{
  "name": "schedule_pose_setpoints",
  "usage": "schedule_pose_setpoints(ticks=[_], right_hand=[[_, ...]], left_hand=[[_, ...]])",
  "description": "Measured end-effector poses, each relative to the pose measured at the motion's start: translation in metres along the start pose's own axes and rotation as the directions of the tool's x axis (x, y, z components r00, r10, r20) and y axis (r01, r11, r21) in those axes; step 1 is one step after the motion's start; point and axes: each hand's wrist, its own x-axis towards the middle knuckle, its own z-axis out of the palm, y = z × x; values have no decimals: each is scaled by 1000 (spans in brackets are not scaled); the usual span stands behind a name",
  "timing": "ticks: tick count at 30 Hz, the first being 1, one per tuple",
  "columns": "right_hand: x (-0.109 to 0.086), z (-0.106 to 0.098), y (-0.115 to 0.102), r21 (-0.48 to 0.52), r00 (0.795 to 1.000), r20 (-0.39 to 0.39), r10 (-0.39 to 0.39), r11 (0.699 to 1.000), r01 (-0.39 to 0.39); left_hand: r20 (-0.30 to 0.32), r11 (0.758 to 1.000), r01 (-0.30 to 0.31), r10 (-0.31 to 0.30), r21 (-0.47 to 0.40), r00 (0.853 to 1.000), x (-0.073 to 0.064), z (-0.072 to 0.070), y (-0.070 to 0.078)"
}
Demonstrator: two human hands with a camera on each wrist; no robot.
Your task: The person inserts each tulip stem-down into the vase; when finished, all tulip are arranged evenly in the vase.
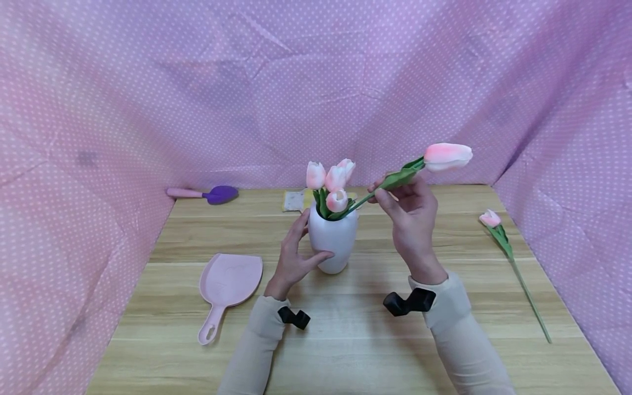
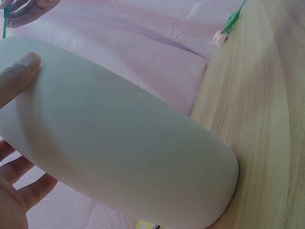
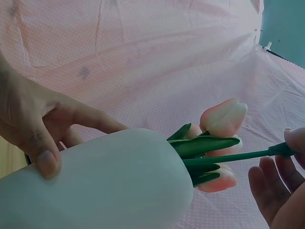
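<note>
A white vase [image 1: 332, 241] stands upright on the table with several pink-and-white tulips [image 1: 336, 179] in it. My left hand [image 1: 296, 258] holds the vase from its left side, thumb across the front and fingers behind; the thumb [image 2: 21, 76] shows against the wall in the left wrist view. To the right of the vase, my right hand [image 1: 412, 219] pinches the stem of another tulip [image 1: 446, 157]. That tulip slants, its bloom up to the right and its lower stem [image 3: 238, 156] reaching into the vase mouth. The stem's end is hidden inside.
One more tulip [image 1: 511, 255] lies along the table's right side. At the left lie a pink dustpan [image 1: 232, 280] and, farther back, a small purple trowel [image 1: 220, 195] with a pink handle. A yellow-and-white packet [image 1: 293, 201] sits behind the vase. Dotted pink cloth [image 1: 316, 93] surrounds the table.
</note>
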Motion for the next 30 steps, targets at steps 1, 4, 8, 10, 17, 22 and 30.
schedule_pose_setpoints(ticks=[1, 4, 8, 10, 17, 22, 30], right_hand=[[0, 0, 1, -4, 1000, -1, -1, 1000, 1], [0, 1, 2, -19, 1000, 0, -3, 1000, 3], [-1, 3, 3, -51, 1000, -7, -7, 999, 7], [-1, 4, 2, -68, 1000, -12, -11, 998, 10], [0, 4, 5, -98, 1000, -22, -17, 995, 15], [-2, 3, 11, -112, 1000, -21, -8, 994, 6], [-8, 5, 19, -230, 998, -7, 64, 971, -64]], left_hand=[[1, 1000, -1, 1, 0, 1000, 0, 0, 0], [2, 1000, 1, -1, -1, 1000, 0, 0, 0], [7, 1000, 7, -7, -2, 1000, 0, 0, -1], [8, 1000, 10, -10, -4, 1000, 0, 0, -1], [4, 1000, 16, -16, -8, 1000, -1, 0, -1], [6, 1000, 19, -19, -3, 1000, -1, 0, -1], [2, 1000, 13, -13, 5, 1000, -1, 1, -2]])
